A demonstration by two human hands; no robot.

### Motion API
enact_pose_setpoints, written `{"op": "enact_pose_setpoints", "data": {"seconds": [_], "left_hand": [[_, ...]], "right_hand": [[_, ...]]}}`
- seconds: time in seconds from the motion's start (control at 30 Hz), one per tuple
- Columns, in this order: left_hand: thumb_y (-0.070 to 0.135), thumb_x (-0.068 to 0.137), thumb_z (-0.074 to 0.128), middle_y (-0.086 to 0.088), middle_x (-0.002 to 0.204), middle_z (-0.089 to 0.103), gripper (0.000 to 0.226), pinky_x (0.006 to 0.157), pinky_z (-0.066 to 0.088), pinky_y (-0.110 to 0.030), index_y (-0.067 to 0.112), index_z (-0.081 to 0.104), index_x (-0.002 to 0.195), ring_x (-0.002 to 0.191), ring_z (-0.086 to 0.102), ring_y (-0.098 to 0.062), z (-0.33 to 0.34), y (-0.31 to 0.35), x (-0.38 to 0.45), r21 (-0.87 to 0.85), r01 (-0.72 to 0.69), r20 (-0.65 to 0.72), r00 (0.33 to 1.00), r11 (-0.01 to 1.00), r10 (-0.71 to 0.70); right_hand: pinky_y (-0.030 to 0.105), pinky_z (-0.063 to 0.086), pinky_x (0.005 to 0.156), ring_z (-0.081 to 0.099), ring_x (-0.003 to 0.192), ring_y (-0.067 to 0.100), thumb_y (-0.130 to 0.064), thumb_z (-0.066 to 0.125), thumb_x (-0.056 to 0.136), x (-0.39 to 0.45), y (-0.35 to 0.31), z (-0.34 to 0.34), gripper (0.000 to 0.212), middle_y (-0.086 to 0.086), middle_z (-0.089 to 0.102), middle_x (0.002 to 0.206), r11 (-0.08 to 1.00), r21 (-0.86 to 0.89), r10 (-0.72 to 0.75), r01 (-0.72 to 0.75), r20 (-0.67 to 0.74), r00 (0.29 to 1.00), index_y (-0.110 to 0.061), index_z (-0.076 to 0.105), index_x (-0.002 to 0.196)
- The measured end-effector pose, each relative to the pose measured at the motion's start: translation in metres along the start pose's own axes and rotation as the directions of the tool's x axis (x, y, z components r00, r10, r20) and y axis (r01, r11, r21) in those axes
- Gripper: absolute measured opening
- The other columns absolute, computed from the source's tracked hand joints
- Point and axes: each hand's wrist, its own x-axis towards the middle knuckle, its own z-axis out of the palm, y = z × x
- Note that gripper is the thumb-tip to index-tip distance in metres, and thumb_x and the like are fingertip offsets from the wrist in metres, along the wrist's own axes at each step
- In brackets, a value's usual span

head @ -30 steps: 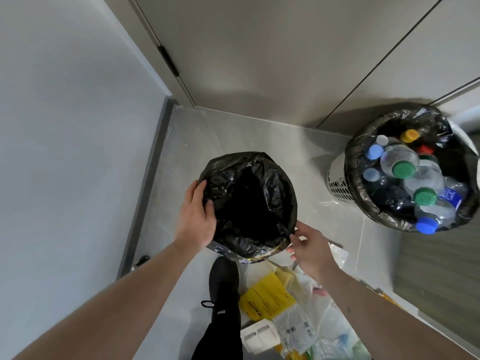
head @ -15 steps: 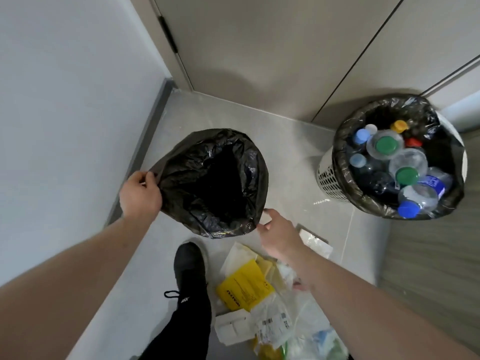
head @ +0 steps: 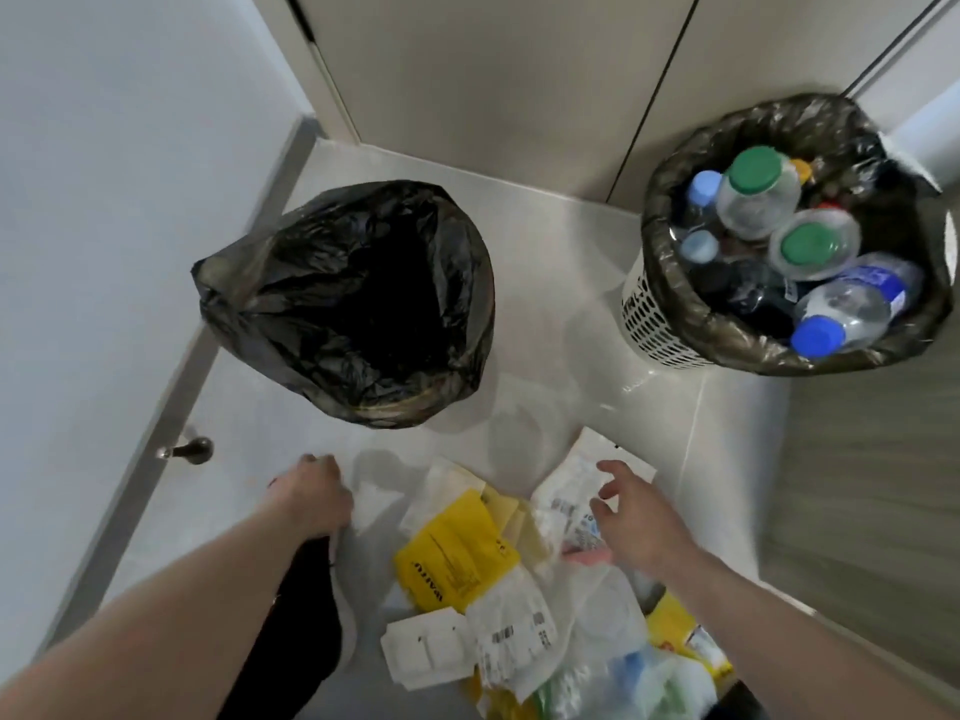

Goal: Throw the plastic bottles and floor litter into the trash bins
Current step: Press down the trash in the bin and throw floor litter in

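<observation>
An empty bin lined with a black bag [head: 291, 262] stands on the floor at the left. At the right, a white perforated bin [head: 654, 324] with a dark liner is full of plastic bottles [head: 758, 194]. A pile of floor litter lies in front of me: a yellow packet [head: 452, 553], white labelled wrappers [head: 571, 485], a white carton [head: 426, 652] and clear plastic. My left hand [head: 311, 496] is down at the pile's left edge, fingers curled under and hidden, against clear plastic. My right hand [head: 634, 517] hovers over the white wrappers with fingers spread, holding nothing.
A grey wall with a skirting runs along the left, and a door stopper [head: 189, 449] sticks out low on it. Cabinet doors close off the back. My black shoe [head: 306, 615] stands beside the litter. Wood flooring [head: 857, 485] begins at the right.
Both hands have let go of the black bag's rim and dropped toward the litter pile. The view has tilted down and nearer the floor.
</observation>
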Motion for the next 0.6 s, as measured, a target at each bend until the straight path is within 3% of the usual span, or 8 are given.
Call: {"op": "enact_pose_setpoints", "data": {"seconds": [0.03, 0.1, 0.2, 0.3, 0.37, 0.43, 0.6], "left_hand": [[0.032, 0.09, 0.056, -0.01, 0.136, 0.048, 0.049, 0.097, 0.051, -0.044, 0.015, 0.048, 0.135, 0.124, 0.053, -0.032, 0.016, 0.021, -0.004, 0.166, -0.149, 0.089, 0.987, 0.975, 0.135], [0.04, 0.081, 0.065, -0.001, 0.144, 0.038, 0.072, 0.1, 0.05, -0.044, 0.024, 0.038, 0.146, 0.127, 0.049, -0.028, 0.048, 0.055, -0.004, 0.23, -0.368, 0.171, 0.926, 0.901, 0.335], [0.055, 0.064, 0.072, 0.005, 0.151, 0.024, 0.105, 0.105, 0.046, -0.043, 0.031, 0.025, 0.154, 0.133, 0.039, -0.029, 0.078, 0.096, 0.001, 0.117, -0.465, 0.118, 0.884, 0.878, 0.453], [0.065, 0.059, 0.071, 0.004, 0.155, 0.017, 0.114, 0.107, 0.043, -0.047, 0.032, 0.02, 0.155, 0.137, 0.029, -0.031, 0.082, 0.115, 0.007, 0.259, -0.549, 0.109, 0.834, 0.795, 0.541], [0.066, 0.061, 0.071, 0.004, 0.155, 0.021, 0.112, 0.106, 0.043, -0.049, 0.033, 0.02, 0.154, 0.14, 0.027, -0.03, 0.081, 0.115, 0.008, 0.401, -0.554, 0.12, 0.821, 0.729, 0.558], [0.066, 0.063, 0.072, 0.003, 0.152, 0.026, 0.108, 0.105, 0.044, -0.049, 0.035, 0.021, 0.153, 0.139, 0.028, -0.029, 0.086, 0.112, -0.002, 0.453, -0.517, 0.106, 0.84, 0.726, 0.532], [0.059, 0.073, 0.077, -0.006, 0.14, 0.033, 0.085, 0.102, 0.042, -0.043, 0.022, 0.046, 0.143, 0.127, 0.035, -0.03, 0.113, 0.112, -0.027, 0.59, -0.402, 0.046, 0.883, 0.7, 0.468]], "right_hand": [[0.032, 0.05, 0.095, 0.065, 0.109, 0.019, -0.028, 0.059, 0.099, 0.004, 0.005, 0.004, 0.052, -0.004, 0.065, 0.125, 1.0, 0.001, -0.004, 0.004, -0.023, 1.0, -0.027, 0.044, 0.148], [0.032, 0.048, 0.098, 0.062, 0.117, 0.022, -0.028, 0.058, 0.099, 0.01, 0.014, 0.012, 0.054, 0.0, 0.062, 0.132, 0.997, -0.07, -0.045, 0.045, -0.003, 0.999, -0.026, 0.041, 0.15], [0.035, 0.047, 0.102, 0.059, 0.123, 0.027, -0.029, 0.058, 0.098, 0.016, 0.026, 0.011, 0.059, 0.003, 0.054, 0.139, 0.978, -0.169, -0.108, 0.121, 0.084, 0.991, -0.027, 0.036, 0.153], [0.034, 0.047, 0.103, 0.058, 0.124, 0.026, -0.029, 0.06, 0.096, 0.019, 0.035, -0.017, 0.06, 0.002, 0.05, 0.142, 0.963, -0.203, -0.172, 0.177, 0.045, 0.984, -0.027, 0.038, 0.152], [0.032, 0.047, 0.098, 0.059, 0.122, 0.025, -0.027, 0.06, 0.095, 0.017, 0.045, -0.039, 0.056, 0.002, 0.052, 0.138, 0.955, -0.245, -0.177, 0.164, -0.032, 0.984, -0.026, 0.042, 0.149], [0.032, 0.047, 0.098, 0.058, 0.122, 0.026, -0.026, 0.06, 0.094, 0.008, 0.058, -0.05, 0.055, 0.005, 0.055, 0.135, 0.952, -0.283, -0.133, 0.114, -0.051, 0.99, -0.023, 0.044, 0.146], [0.033, 0.047, 0.105, 0.056, 0.13, 0.026, -0.038, 0.072, 0.088, -0.026, 0.076, -0.013, 0.075, 0.009, 0.053, 0.145, 0.947, -0.321, 0.068, -0.009, 0.174, 0.982, -0.021, 0.039, 0.152]]}}
